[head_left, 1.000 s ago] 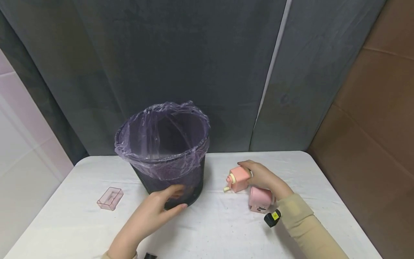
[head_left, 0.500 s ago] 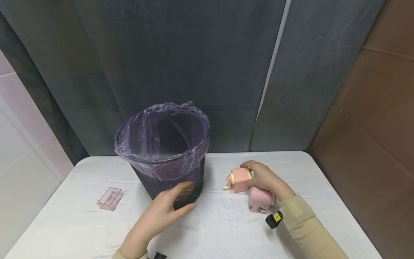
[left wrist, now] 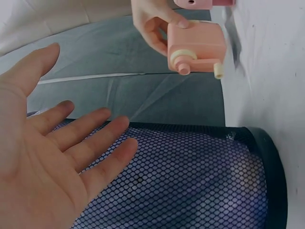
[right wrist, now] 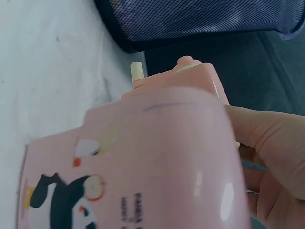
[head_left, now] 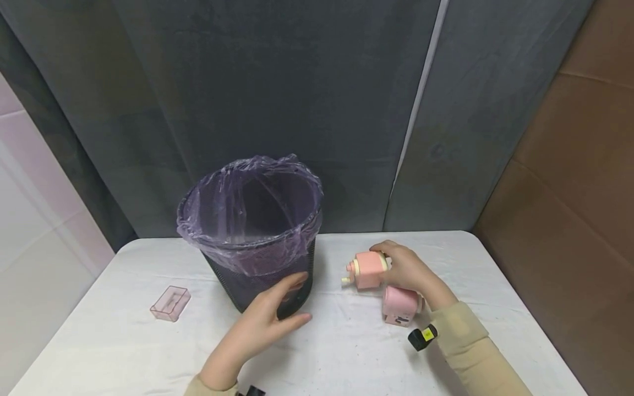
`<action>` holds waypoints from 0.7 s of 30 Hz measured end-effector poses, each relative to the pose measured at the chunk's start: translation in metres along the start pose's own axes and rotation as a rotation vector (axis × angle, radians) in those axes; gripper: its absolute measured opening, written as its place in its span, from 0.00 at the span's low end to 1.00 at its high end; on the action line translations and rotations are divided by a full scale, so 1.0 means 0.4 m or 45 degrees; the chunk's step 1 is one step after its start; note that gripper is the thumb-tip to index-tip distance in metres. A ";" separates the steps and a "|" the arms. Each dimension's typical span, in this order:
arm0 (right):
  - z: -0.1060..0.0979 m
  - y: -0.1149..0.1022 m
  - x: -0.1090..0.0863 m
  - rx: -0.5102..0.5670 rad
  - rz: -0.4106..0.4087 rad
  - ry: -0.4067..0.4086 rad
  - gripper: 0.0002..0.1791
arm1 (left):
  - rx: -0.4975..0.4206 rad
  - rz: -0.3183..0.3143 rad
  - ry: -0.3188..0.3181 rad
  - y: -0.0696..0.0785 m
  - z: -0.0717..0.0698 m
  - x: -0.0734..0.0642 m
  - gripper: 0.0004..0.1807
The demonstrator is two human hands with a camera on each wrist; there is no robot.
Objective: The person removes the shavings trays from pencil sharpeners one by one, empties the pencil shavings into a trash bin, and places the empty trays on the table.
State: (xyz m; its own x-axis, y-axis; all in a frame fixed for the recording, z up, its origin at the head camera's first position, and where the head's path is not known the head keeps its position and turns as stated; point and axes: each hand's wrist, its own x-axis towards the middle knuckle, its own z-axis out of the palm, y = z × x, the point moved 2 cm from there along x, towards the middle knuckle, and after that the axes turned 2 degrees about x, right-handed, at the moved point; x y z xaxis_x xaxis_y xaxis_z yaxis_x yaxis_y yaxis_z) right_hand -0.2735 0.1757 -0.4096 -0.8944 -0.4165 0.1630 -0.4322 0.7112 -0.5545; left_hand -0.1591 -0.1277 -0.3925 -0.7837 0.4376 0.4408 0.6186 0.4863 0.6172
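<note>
My right hand [head_left: 407, 269] grips a peach-coloured crank pencil sharpener [head_left: 369, 269] from its right side, with its cream crank handle pointing left. In the left wrist view, the thumb lies on the body of this pencil sharpener [left wrist: 198, 40]. Just below the right hand, a rounded pink case [head_left: 399, 303] with a panda print lies on the white table; it fills the front of the right wrist view and hides part of the sharpener. My left hand [head_left: 264, 324] is held in front of the mesh bin [head_left: 292, 264], fingers spread and relaxed, holding nothing.
A thin purple bag [head_left: 247, 242] lines the bin and folds over its rim. To the left, a small clear pink tray [head_left: 170, 303] lies on the white-covered table [head_left: 342, 357]. A dark grey curtain [head_left: 322, 82] hangs behind, and a brown panel [head_left: 569, 192] stands right.
My left hand has moved to the right across the front of the bin. The right hand has turned the peach sharpener slightly and raised it a little.
</note>
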 end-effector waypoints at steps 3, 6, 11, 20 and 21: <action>-0.010 -0.012 -0.006 -0.012 -0.021 0.022 0.34 | -0.022 -0.018 -0.014 0.004 0.005 0.006 0.40; -0.016 -0.022 -0.012 -0.015 -0.045 0.036 0.34 | -0.027 -0.030 -0.021 0.009 0.009 0.010 0.44; -0.022 -0.037 -0.024 0.046 -0.066 0.047 0.33 | -0.044 -0.041 -0.019 0.017 0.017 0.025 0.49; -0.031 -0.067 -0.053 0.096 -0.114 0.070 0.34 | -0.051 -0.046 -0.035 0.029 0.027 0.054 0.53; -0.033 -0.071 -0.055 0.097 -0.109 0.071 0.34 | -0.047 -0.049 -0.036 0.029 0.028 0.056 0.53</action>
State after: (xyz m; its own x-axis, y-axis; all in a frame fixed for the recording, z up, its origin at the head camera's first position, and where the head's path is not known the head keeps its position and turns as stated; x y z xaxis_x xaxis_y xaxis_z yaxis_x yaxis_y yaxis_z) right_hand -0.2430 0.1723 -0.3868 -0.8605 -0.4403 0.2564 -0.4993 0.6285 -0.5964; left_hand -0.1687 -0.1036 -0.3828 -0.8049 0.4404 0.3978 0.5849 0.4754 0.6571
